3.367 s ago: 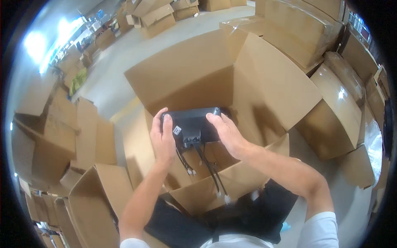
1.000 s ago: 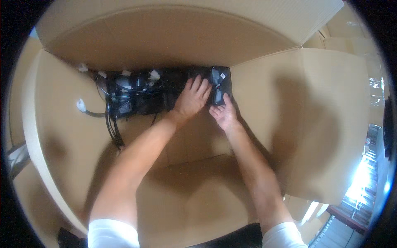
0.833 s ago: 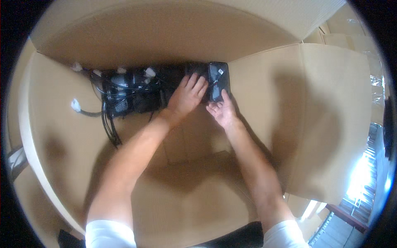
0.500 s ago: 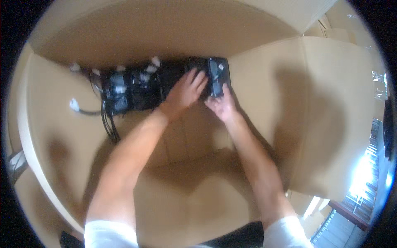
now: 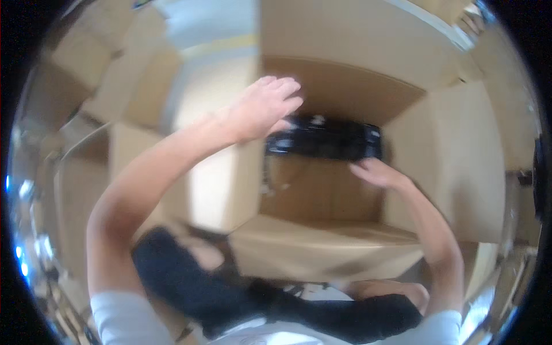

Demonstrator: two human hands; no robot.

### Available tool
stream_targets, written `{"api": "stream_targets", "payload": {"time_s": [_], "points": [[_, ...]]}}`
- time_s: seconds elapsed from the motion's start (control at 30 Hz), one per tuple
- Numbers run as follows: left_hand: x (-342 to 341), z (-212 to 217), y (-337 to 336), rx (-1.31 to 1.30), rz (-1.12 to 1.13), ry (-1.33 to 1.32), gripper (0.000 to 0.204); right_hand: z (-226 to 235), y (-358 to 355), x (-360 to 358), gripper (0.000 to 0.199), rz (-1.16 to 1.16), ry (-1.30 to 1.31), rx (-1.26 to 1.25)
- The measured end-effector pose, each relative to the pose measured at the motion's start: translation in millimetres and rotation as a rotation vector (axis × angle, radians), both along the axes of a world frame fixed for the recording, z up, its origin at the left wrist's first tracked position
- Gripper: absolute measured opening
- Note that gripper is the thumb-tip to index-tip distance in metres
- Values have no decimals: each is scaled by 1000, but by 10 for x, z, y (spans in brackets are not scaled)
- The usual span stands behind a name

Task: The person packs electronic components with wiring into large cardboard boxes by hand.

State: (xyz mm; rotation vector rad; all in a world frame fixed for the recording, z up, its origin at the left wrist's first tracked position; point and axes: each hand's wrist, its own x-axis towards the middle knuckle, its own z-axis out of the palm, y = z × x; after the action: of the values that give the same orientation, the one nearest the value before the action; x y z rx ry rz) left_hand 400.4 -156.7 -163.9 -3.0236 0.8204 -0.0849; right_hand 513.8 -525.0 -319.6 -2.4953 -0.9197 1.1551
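A row of black box-shaped units (image 5: 330, 138) lies along the far wall inside a big cardboard box (image 5: 322, 238); motion blur hides their exact kind. Above the box's left wall, my left hand (image 5: 267, 106) hangs with its fingers loosely stretched and nothing in them. Deeper in the box, my right hand (image 5: 374, 171) is just in front of the rightmost unit (image 5: 373, 142), fingers extended and apparently empty. Whether its fingertips touch that unit cannot be made out. Some pale connectors (image 5: 317, 120) show at the row's back edge.
Cardboard walls enclose the units, with the near wall close to my legs (image 5: 195, 282). More cardboard boxes (image 5: 86, 63) stand at the far left, by a pale floor with a yellow stripe (image 5: 221, 45). A cardboard flap (image 5: 466, 155) rises on the right.
My view has swung left and back, so the box now appears farther right. My left hand has lifted away from the units to the box's left side. My right hand stays by the rightmost unit.
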Motion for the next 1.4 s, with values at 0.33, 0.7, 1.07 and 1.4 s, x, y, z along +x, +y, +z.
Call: {"api": "stream_targets", "payload": {"time_s": [0.33,0.7,1.07,1.4], "points": [[-3537,555,2187,-569,1090,-338,34,1407,190,-2010,40,274,-225,83],[-5431,-2037,2342,-375,1750,241,45,1356,499,-2491,25,259,-437,199],[-5433,-2554,2359,-227,1826,422,83,1377,493,-2472,30,207,-402,187],[-4875,-318,2333,-702,1490,641,43,1519,496,-2395,37,180,-246,112]]}}
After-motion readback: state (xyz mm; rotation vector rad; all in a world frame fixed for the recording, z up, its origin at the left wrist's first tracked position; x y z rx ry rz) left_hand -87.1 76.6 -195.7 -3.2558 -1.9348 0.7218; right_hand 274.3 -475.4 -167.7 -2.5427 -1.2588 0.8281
